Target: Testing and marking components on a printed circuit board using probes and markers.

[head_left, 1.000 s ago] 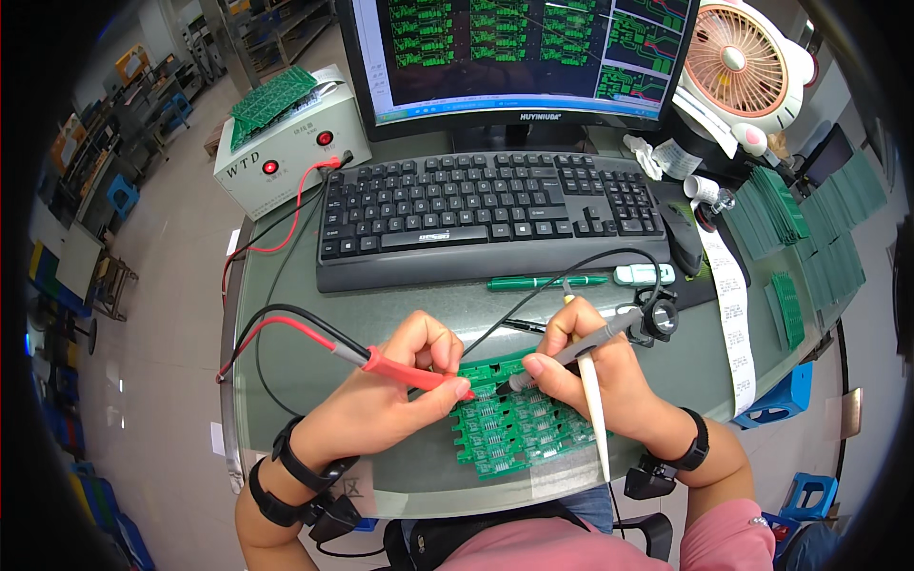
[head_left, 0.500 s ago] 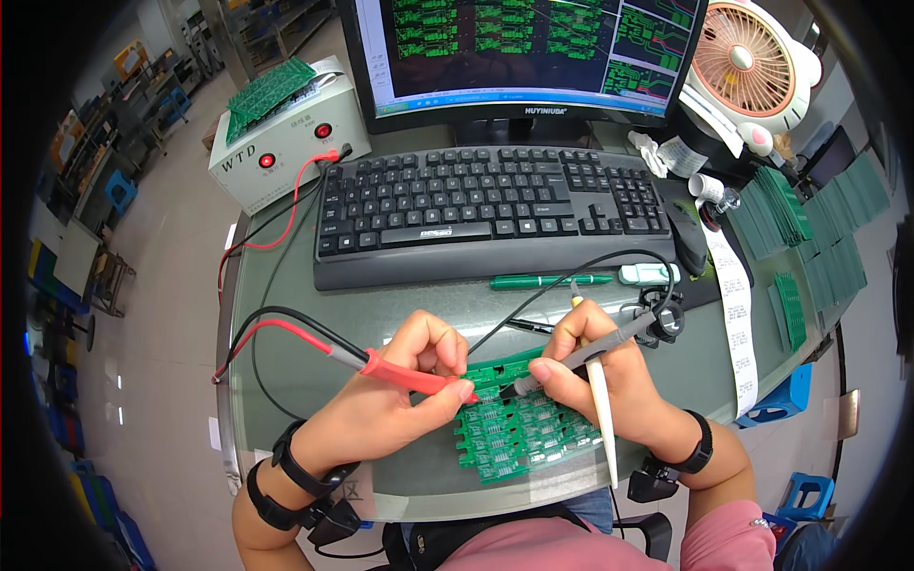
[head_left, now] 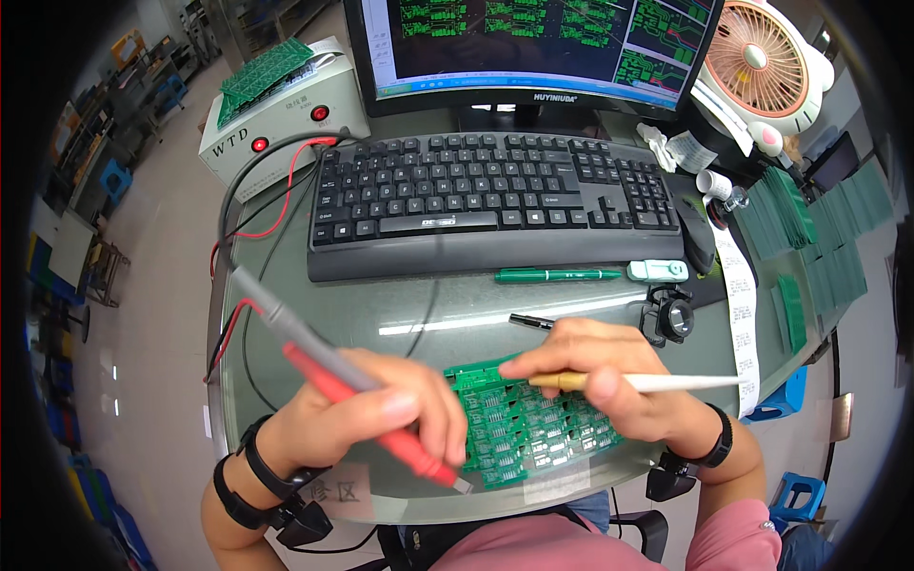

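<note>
A panel of green circuit boards [head_left: 533, 430] lies near the table's front edge. My left hand [head_left: 395, 404] is closed at the panel's left side. It holds a red test probe [head_left: 411, 449] and a grey test probe [head_left: 319, 341] together, crossing the palm at a slant. My right hand [head_left: 619, 376] is closed over the panel's far right part, pinching a slim white tapered tool [head_left: 681, 383] with a gold-coloured collar, like a small brush. The tool lies nearly level, its white end pointing right. Its other end, by my fingers, is not clear.
Beyond my hands are a black keyboard [head_left: 495, 205], a green pen [head_left: 557, 276], a black pen [head_left: 530, 322] and a black eyepiece loupe [head_left: 671, 317]. A white box with red switches [head_left: 286, 124] stands left of the monitor [head_left: 533, 100]. Green boards [head_left: 785, 205] and a paper strip [head_left: 735, 295] lie right.
The grey probe has passed from my right hand into my left, beside the red one. My left hand has dropped lower; the white tool has swung from pointing down to pointing right.
</note>
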Motion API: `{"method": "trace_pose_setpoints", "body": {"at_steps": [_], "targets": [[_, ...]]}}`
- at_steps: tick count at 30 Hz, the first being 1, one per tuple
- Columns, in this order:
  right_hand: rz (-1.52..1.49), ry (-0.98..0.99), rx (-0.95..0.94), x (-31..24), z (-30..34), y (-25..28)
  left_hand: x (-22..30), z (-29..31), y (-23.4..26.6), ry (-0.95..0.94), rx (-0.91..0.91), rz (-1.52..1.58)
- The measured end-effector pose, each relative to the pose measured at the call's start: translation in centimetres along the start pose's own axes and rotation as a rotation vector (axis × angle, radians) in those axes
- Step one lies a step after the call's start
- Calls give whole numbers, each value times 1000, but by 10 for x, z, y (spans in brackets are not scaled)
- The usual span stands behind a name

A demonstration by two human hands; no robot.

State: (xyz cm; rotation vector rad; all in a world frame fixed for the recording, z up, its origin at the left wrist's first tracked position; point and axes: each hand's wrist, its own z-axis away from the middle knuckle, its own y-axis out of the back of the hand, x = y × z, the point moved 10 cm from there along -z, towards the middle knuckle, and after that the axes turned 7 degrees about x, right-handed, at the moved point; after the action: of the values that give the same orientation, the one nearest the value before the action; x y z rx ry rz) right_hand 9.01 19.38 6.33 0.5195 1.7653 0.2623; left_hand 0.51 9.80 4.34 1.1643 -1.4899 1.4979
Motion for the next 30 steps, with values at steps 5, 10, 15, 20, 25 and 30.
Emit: {"method": "trace_pose_setpoints", "body": {"at_steps": [5,10,15,20,25,30], "targets": [[-215,-212,62,27,12,-9,-7,16,-31,-169,-464,-291],[-18,-89,53,24,8,-9,-33,26,-36,-151,-499,-544],[-5,-34,53,15,4,-5,-31,27,-34,-214,-475,-584],[48,-108,36,22,8,-6,-34,27,-34,-215,-492,-578],[-128,-252,176,40,17,0,-28,28,-33,-413,-418,-655],[-127,-230,231,42,19,5,-31,28,-31,-397,-407,-665]]}}
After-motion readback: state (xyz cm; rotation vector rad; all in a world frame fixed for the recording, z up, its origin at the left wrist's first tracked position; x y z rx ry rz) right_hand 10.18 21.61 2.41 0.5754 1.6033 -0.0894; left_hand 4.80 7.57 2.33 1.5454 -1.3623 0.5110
